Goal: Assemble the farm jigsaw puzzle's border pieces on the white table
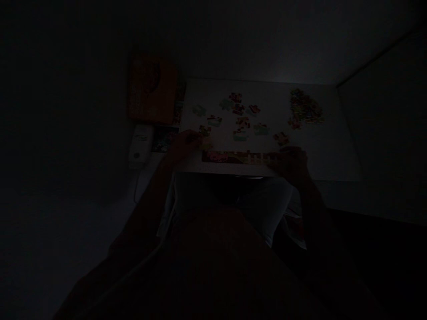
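A: Look at the left grip (184, 146), there at the near edge of that white board (328, 133). Has it got hold of anything?

B: Hard to say in this gloom. The fingers (196, 138) reach toward a jigsaw piece (204, 130), with a pale piece (206, 143) just below it, but I can't tell whether they're pinching or just open beside them.

A: And the right grip (288, 163)?

B: It's resting over the right end of that joined strip of pieces (233, 157). It's too dark to tell how far open it is, or whether it's holding anything.

A: So what could go wrong?

B: The strip lies close to the board's near edge, so a heavy palm or a dragged wrist could push its pieces apart or off the board.

A: And those loose pieces (242, 111) in the middle, with the heap of pieces (305, 106) off to the right?

B: The dim light is the trouble there. Colours almost vanish, so one piece could easily be mistaken for another. A careless sweep of the arm could also scatter them.

A: Anything off the board?

B: The orange-brown box (152, 89) and white corded device (140, 144) sit just left of it, so an elbow could catch the cord (136, 189).
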`<action>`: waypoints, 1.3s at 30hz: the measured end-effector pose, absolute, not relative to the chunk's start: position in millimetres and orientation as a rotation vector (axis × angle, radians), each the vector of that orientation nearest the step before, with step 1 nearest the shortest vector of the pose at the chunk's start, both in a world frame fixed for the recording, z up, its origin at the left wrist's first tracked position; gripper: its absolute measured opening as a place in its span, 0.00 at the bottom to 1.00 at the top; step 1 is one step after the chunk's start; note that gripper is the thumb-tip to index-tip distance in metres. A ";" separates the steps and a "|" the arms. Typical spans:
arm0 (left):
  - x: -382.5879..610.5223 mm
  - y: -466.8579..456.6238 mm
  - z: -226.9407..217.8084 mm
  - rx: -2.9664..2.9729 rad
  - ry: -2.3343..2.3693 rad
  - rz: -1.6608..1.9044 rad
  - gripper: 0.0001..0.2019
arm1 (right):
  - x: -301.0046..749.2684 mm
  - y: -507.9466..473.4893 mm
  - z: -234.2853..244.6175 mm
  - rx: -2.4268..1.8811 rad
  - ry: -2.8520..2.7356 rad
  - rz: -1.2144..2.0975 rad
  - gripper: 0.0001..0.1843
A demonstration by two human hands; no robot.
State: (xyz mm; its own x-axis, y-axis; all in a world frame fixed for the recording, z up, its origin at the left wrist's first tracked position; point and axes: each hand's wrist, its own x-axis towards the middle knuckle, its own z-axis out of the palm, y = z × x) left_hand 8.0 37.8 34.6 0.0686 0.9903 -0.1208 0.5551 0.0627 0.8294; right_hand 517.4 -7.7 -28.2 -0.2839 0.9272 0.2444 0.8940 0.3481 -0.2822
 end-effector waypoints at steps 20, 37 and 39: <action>19.0 46.7 21.2 1.982 1.592 0.593 0.17 | 508.4 -9.5 -20.2 -1.660 -2.085 0.268 0.26; 13.7 34.2 15.6 2.131 1.583 0.520 0.20 | 511.7 -8.3 -25.1 -1.590 -2.150 0.198 0.24; 18.4 29.8 17.2 2.117 1.644 0.532 0.24 | 512.6 -7.9 -26.1 -1.620 -2.158 0.203 0.23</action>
